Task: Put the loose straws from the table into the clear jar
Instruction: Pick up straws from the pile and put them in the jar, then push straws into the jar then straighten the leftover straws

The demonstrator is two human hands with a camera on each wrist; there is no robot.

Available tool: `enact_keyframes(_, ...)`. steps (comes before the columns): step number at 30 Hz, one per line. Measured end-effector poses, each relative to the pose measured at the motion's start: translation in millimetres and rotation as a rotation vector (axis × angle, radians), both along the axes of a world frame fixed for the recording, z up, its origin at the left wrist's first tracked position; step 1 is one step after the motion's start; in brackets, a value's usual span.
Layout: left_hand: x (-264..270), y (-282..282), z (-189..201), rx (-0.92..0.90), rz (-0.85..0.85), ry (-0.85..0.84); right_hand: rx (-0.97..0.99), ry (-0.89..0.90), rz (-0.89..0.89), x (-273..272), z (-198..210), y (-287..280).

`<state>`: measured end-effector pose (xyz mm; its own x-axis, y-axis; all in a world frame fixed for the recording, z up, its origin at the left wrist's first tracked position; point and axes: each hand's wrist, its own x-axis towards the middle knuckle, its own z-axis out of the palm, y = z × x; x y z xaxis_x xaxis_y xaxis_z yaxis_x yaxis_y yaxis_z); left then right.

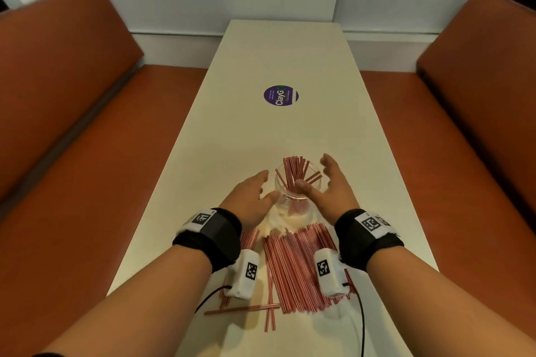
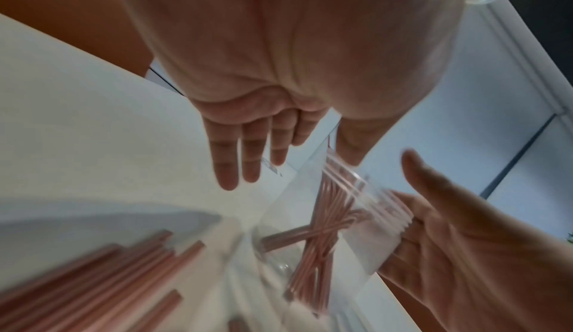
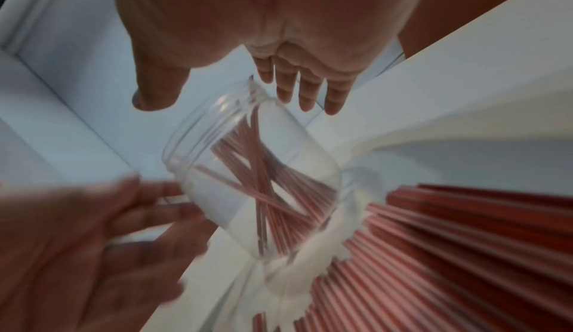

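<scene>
Head view, clear round jar (image 1: 293, 182), striped straws (image 1: 293, 266)

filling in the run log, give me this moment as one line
stage: mid-fill | clear jar: upright, some straws inside | loose straws: pile on table | left hand: open beside jar | right hand: open beside jar

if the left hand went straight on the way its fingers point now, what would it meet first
Likely nothing soon: the left hand is open beside the jar, fingers pointing past its left side along bare table. The thumb is near the glass, though depth is unclear.
</scene>
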<state>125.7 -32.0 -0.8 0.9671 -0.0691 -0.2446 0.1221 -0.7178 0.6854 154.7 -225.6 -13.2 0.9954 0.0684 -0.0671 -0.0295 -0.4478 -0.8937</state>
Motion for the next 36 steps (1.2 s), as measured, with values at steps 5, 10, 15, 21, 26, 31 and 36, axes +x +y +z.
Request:
enact_keyframes(5, -42, 22, -5, 0.391, 0.123, 0.197, -0.339, 0.063, -0.102, -27, -9, -39)
enact_keyframes(10, -80, -8, -19, 0.511, 0.133, 0.252, -0.767, 0.289, 0.088, -62, -24, -46)
enact_keyframes(15, -81, -42, -21, 0.474, 0.188, 0.218, -0.788, 0.318, 0.141, -78, -21, -27)
enact_keyframes(21, -68, -40, -25, 0.385, 0.233, 0.223, -0.747, 0.321, 0.166, -75, -16, -27)
enact_keyframes(26, -66, -30, -28, 0.359, 0.260, 0.248, -0.728, 0.305, 0.168, -73, -12, -29)
enact_keyframes(31, -60, -23, -30, 0.370, 0.245, 0.250, -0.742, 0.275, 0.174, -70, -13, -27)
enact_keyframes(36, -61, -19, -31, 0.329, 0.256, 0.240, -0.740, 0.288, 0.177, -66, -15, -30)
